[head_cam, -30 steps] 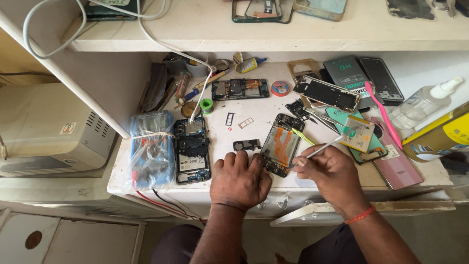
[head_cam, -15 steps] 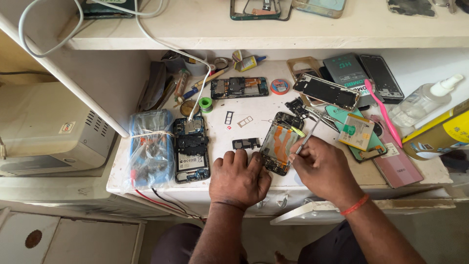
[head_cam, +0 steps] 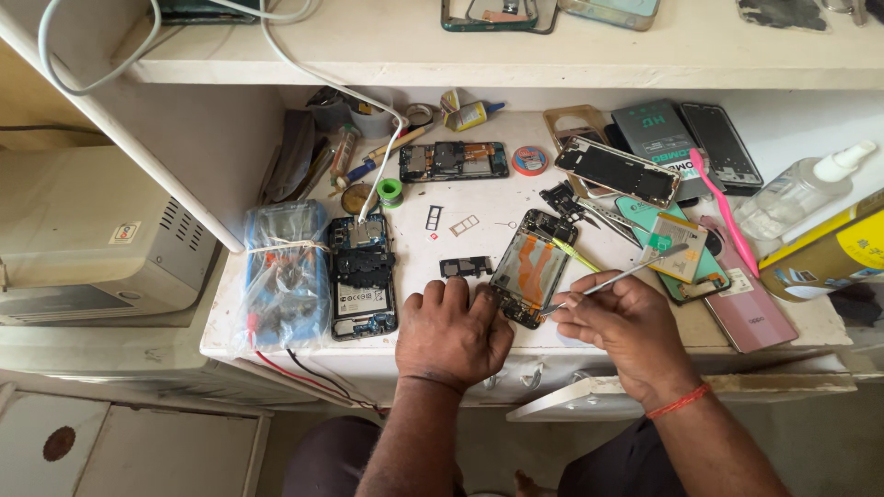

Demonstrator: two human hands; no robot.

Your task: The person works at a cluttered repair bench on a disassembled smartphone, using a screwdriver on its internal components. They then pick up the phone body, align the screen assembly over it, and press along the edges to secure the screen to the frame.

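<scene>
Pinching tweezers [head_cam: 615, 275] in the right hand [head_cam: 622, 327] over the opened phone [head_cam: 532, 267] pinned on the worktop [head_cam: 470, 207] by the flat left hand [head_cam: 451, 327], risking a slip tearing its orange flex.

A phone repair workshop, seen from the worker's seat.

The white counter [head_cam: 479, 207] is crowded with opened phones: one stripped handset [head_cam: 362, 274] beside a plastic-wrapped bundle [head_cam: 284, 276], another open phone [head_cam: 532, 267] with orange flex cables showing, loose screens [head_cam: 617, 170], a flat battery [head_cam: 675, 247], a solder spool [head_cam: 390, 191], a pink brush [head_cam: 723, 210] and a squeeze bottle [head_cam: 796, 193]. More phone frames lie on the shelf [head_cam: 516, 46] above.
</scene>
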